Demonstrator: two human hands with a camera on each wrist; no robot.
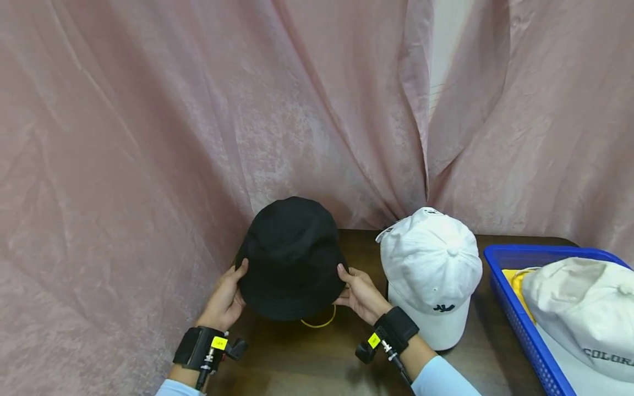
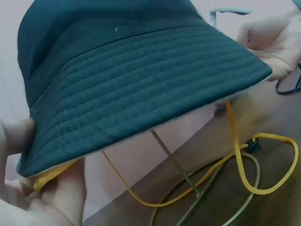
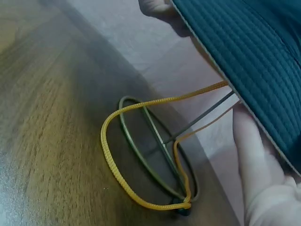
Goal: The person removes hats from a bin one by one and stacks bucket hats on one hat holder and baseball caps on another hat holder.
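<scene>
Two hands hold a black bucket hat by its brim.

The left hand (image 1: 225, 300) and right hand (image 1: 359, 294) each pinch opposite edges of the black bucket hat (image 1: 292, 256) between them, over a wire stand (image 3: 157, 150); its yellow cord (image 3: 127, 155) loops onto the table (image 1: 307, 357) below. Right of the right hand sits a white cap (image 1: 433, 272), then a blue basket (image 1: 520, 319); a pink curtain (image 1: 148, 137) hangs beyond.

Between the fingers (image 2: 66, 188) of both hands, the bucket hat (image 1: 291, 257) is matt black woven cloth, its brim ridged with rows of stitching. Below them hangs a yellow braided cord (image 3: 122, 179) (rough, rope-like weave) around a thin wire stand (image 3: 155, 141) of dull grey metal. The bench (image 1: 307, 357) under the fingers is dark wood with a faint sheen. To their right, the white cap (image 1: 431, 269) is smooth cotton-like cloth, and the blue basket (image 1: 520, 324) is perforated plastic. Behind hangs a pink curtain (image 1: 148, 137) of matt, creased fabric.
</scene>
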